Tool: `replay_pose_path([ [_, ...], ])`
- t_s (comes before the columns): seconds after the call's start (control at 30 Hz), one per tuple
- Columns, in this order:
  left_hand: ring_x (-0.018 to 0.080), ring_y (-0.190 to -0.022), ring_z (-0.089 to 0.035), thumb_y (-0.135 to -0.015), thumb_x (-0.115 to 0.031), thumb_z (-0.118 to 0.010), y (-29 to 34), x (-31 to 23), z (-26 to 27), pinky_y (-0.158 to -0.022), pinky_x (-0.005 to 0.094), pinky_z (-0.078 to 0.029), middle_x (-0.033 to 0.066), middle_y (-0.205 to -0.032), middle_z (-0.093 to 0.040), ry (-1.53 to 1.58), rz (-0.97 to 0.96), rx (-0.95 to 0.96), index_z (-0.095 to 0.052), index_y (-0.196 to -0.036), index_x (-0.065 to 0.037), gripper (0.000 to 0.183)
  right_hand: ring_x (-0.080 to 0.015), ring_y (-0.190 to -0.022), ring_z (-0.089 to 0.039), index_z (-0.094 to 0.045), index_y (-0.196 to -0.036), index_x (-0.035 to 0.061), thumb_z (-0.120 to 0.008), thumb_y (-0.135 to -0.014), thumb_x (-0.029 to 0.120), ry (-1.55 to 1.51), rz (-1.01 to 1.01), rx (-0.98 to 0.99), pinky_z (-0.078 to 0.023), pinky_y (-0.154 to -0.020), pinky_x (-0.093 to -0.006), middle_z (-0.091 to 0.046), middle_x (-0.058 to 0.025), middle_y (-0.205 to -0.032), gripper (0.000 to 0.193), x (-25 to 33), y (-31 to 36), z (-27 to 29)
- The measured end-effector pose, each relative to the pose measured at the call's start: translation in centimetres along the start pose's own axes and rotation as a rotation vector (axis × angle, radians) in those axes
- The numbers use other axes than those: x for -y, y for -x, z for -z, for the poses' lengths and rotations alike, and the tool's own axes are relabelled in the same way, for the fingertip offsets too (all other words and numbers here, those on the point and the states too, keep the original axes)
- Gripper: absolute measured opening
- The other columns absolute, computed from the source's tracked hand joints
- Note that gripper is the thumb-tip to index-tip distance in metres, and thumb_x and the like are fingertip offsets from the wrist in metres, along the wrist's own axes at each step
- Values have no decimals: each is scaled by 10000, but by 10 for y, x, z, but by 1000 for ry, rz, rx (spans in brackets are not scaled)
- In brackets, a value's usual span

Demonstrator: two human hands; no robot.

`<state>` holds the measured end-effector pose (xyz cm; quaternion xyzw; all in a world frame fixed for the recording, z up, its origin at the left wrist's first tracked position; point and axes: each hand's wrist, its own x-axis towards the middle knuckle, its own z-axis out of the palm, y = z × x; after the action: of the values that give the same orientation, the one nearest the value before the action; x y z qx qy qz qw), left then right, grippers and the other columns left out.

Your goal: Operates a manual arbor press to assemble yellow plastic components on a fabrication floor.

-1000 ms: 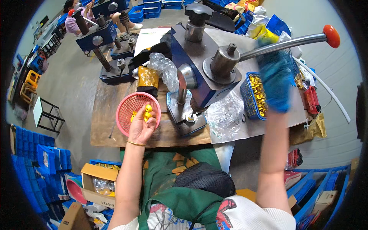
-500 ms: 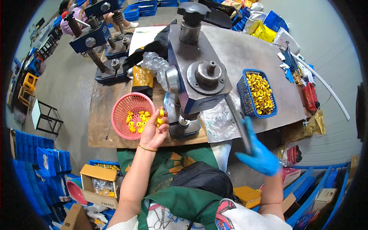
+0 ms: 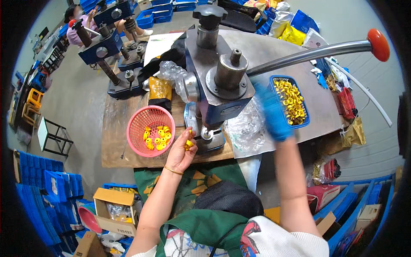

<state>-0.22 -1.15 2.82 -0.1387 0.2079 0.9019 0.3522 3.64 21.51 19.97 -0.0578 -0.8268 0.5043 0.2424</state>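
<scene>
My bare left hand (image 3: 182, 150) holds small yellow cup-shaped pieces (image 3: 189, 144) in its fingers, just left of the press's foot. A pink basket (image 3: 132, 133) with more yellow pieces (image 3: 158, 138) stands beside that hand. The hand press (image 3: 214, 92) rises in front of me, with a small whitish metal seat (image 3: 207, 134) under its ram. Its lever (image 3: 312, 56) sticks out to the right and ends in a red knob (image 3: 380, 45). My right hand (image 3: 275, 113), in a blue glove, is smeared by motion between the press and the blue basket (image 3: 303, 124); its fingers are unclear.
Clear plastic bags (image 3: 246, 128) lie right of the press. An orange-brown packet (image 3: 160, 88) sits behind the pink basket. Other presses (image 3: 102, 47) stand at the far left, with a seated person (image 3: 77, 25) beyond. Blue crates (image 3: 51, 188) are stacked at the lower left.
The lever has swung up from its lowered position near me and now points right. My right hand has left it and moved forward toward the blue basket. My left hand has shifted slightly right.
</scene>
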Motion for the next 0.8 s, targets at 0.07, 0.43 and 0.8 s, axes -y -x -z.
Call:
replay_pose_path([
  [0.07, 51, -649, -485, -866, -175, -568, -4, 5, -1, -520, 185, -372, 26, -908, -554, -80, -13, 3, -518, -1077, -67, 243, -261, -748, -571, -581, -937, 29, -577, -801, 160, 301, -90, 547, -448, -673, -373, -579, -194, -864, 189, -81, 31, -43],
  [0.43, 105, -602, -494, -773, -178, -679, -30, 24, 4, -543, 233, -409, -14, -672, -503, -1070, -490, -264, -640, -930, -17, 228, -386, -793, -541, -507, -983, 31, -585, -807, 184, 141, 125, 312, -444, -681, -423, -565, -186, -864, 245, -135, 69, -100],
  [0.8, 174, -617, -511, -730, -167, -694, -26, 23, -6, -556, 303, -409, 64, -698, -479, -1728, -773, -55, -619, -1014, -75, 308, -300, -747, -581, -596, -918, 61, -705, -695, 226, 317, 115, 456, -463, -666, -369, -605, -133, -808, 298, -118, 47, -55],
])
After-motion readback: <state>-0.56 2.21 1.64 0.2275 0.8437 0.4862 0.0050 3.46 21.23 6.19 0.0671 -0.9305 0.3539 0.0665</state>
